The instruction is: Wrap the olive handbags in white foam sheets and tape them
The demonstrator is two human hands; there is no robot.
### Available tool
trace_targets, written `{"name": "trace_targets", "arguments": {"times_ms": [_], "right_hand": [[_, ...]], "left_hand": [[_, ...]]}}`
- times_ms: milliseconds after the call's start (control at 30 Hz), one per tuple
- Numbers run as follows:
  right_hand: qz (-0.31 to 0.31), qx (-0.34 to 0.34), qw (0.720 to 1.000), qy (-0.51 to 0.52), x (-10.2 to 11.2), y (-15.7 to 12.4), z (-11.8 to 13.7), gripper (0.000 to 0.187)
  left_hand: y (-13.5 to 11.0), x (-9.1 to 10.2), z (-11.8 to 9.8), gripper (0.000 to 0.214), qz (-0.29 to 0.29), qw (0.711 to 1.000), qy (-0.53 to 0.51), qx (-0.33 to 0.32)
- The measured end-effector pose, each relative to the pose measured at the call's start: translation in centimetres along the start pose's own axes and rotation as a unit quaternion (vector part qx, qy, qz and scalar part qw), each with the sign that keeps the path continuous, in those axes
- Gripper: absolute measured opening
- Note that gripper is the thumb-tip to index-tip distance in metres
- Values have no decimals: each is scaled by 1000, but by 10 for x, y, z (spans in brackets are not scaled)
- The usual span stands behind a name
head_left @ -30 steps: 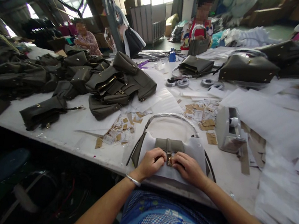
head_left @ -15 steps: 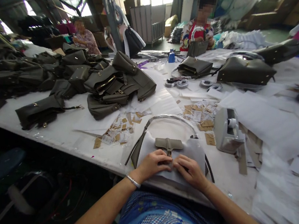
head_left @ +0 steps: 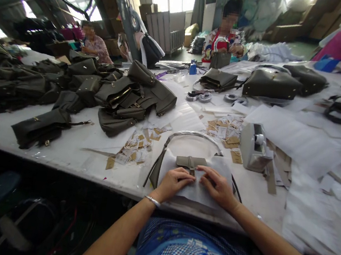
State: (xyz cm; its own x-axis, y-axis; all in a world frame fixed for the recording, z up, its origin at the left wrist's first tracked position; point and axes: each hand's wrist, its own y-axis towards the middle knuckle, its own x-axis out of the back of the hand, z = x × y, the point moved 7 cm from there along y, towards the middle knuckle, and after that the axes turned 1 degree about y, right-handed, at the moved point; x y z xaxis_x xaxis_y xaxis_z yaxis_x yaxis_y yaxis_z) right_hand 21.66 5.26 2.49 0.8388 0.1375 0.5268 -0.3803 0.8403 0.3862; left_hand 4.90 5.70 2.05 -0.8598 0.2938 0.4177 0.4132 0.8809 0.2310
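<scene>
Bag [head_left: 184, 161] w/ long axis L-R under L fingers [head_left: 185, 176] (can't tell if clamped) & R fingers [head_left: 211, 172] (apart, nr clasp [head_left: 192, 172]); handle [head_left: 193, 135] pts away, beyond both.

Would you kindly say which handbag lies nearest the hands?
The handbag with a white sheet across its front, right where the left hand and right hand are; the dark handbags piled at left lie farther off.

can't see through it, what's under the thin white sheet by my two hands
A smooth, olive-grey, leather-like handbag; its left side shows past the sheet. The front beneath is covered and cannot be seen.
</scene>
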Motion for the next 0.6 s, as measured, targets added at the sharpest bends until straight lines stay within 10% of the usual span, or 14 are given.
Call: {"name": "trace_targets", "arguments": {"times_ms": [400,600], "right_hand": [[68,42,988,-134,-21,1,-2,41],[64,46,984,-159,-23,-2,-4,39]], "left_hand": [[-57,27,-39,23,-21,998,-34,53],[-166,62,21,36,-223,901,-231,292]]}}
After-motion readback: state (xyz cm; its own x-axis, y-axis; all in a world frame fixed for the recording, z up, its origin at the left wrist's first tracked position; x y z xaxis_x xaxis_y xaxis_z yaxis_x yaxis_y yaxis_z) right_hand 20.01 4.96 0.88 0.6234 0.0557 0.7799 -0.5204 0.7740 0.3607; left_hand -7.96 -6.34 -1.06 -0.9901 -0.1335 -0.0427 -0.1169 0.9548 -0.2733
